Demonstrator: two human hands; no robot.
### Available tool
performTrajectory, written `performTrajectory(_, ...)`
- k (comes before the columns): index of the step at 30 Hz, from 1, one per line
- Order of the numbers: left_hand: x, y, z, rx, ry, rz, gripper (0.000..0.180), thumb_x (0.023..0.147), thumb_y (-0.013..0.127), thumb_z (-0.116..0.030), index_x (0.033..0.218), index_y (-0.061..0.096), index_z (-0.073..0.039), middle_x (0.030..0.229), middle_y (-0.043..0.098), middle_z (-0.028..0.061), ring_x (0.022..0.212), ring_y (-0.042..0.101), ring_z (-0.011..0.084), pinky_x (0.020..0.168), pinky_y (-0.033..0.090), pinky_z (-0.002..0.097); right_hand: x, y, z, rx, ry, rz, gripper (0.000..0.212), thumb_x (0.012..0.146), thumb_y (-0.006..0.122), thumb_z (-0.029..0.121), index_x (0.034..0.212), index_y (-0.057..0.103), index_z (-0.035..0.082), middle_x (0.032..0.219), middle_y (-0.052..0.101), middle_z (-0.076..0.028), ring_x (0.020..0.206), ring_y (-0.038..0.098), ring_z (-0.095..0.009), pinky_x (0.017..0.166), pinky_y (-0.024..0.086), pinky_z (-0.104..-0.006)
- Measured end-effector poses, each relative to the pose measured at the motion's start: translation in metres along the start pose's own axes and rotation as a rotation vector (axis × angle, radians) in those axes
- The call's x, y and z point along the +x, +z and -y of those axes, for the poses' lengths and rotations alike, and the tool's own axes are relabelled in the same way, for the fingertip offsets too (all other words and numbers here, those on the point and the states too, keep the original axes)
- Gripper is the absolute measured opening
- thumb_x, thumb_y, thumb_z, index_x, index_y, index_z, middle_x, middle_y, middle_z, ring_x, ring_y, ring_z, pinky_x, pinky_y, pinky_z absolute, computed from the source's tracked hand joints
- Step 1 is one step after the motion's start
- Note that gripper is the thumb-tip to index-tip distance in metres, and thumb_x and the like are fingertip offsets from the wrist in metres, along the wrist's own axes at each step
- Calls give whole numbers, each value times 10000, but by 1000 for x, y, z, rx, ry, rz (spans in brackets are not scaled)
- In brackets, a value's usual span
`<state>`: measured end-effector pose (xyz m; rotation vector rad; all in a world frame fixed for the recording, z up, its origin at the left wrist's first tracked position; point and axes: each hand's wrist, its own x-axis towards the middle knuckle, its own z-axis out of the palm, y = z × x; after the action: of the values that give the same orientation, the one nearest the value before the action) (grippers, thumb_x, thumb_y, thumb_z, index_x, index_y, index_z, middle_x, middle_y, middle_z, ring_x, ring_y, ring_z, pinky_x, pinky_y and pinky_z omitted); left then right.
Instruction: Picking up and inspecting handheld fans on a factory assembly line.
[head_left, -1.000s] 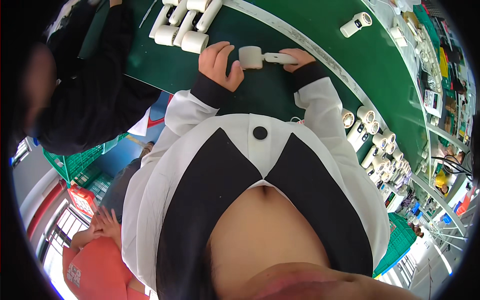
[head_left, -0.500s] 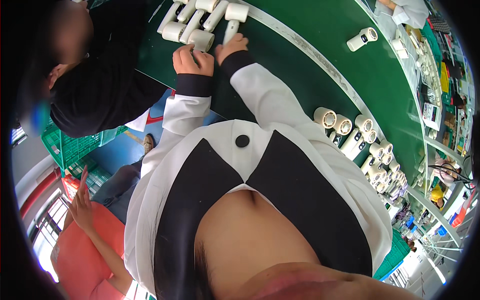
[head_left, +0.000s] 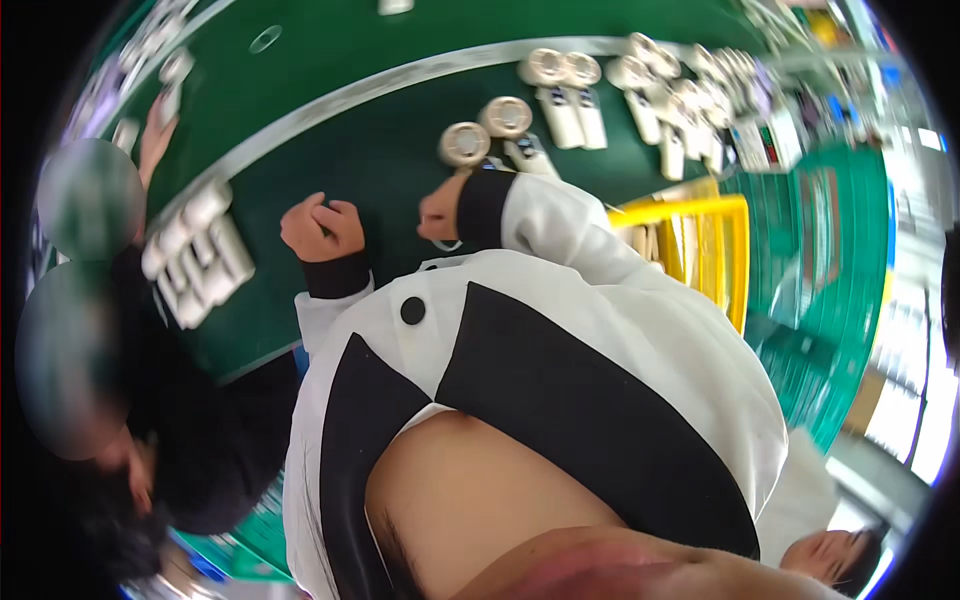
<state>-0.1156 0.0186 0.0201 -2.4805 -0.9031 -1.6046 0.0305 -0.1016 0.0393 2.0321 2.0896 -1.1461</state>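
My left hand (head_left: 323,228) hovers over the dark green table with its fingers curled in. Nothing shows in it. My right hand (head_left: 440,212) is closed just in front of two handheld fans; a thin whitish loop shows at its lower edge, but what the fingers hold is hidden and blurred. The nearest cream handheld fan (head_left: 465,145) has a round grille head, and its handle is partly hidden behind my right hand and sleeve. Beside it lies another handheld fan (head_left: 507,117), handle toward me. To the left of my left hand sits a cluster of white handheld fans (head_left: 205,262).
More fans (head_left: 565,110) stand in groups at the far right. A yellow crate (head_left: 735,265) and stacked green crates (head_left: 790,240) are by my right side. A pale rail (head_left: 370,90) curves across the far side. A person in black (head_left: 220,440) is close on my left.
My view has swung to the right. Both hands have left the fan cluster on the left; my right hand has let go of the fan there and is now near other fans.
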Motion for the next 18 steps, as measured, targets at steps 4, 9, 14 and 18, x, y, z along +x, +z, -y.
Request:
performTrajectory(4, 17, 32, -83, -504, 34, 186, 195, 555, 537, 43, 734, 539, -35, 631, 513, 93, 517, 438, 255, 507, 383, 328, -117, -2, -73, -190, 433, -272, 359, 757, 422, 350, 849, 593, 48, 830, 610, -103, 709, 551, -297, 680, 449, -355)
performTrajectory(9, 18, 78, -183, -1024, -17, 547, 211, 578, 529, 56, 770, 518, -30, 619, 508, 92, 530, 454, 258, 497, 390, 327, -222, 11, -138, 474, 1407, -530, 317, 748, 488, 238, 970, 541, 18, 1017, 542, -192, 920, 537, -338, 789, 446, -424)
performTrajectory(14, -4, 139, -243, -346, 126, 949, 138, 709, 517, -146, 747, 495, -15, 731, 503, 138, 582, 509, 287, 556, 448, 315, -227, 37, -203, 6, 1441, -865, 258, 742, 485, 193, 917, 556, 17, 977, 534, -168, 837, 533, -345, 721, 459, -403)
performTrajectory(18, -6, 188, -256, -177, -352, 970, 275, 696, 560, -236, 832, 528, 1, 787, 513, 179, 610, 524, 293, 584, 463, 340, -188, 33, -228, 64, 1102, -917, 305, 723, 520, 233, 955, 550, 39, 971, 541, -162, 864, 520, -341, 737, 447, -394)
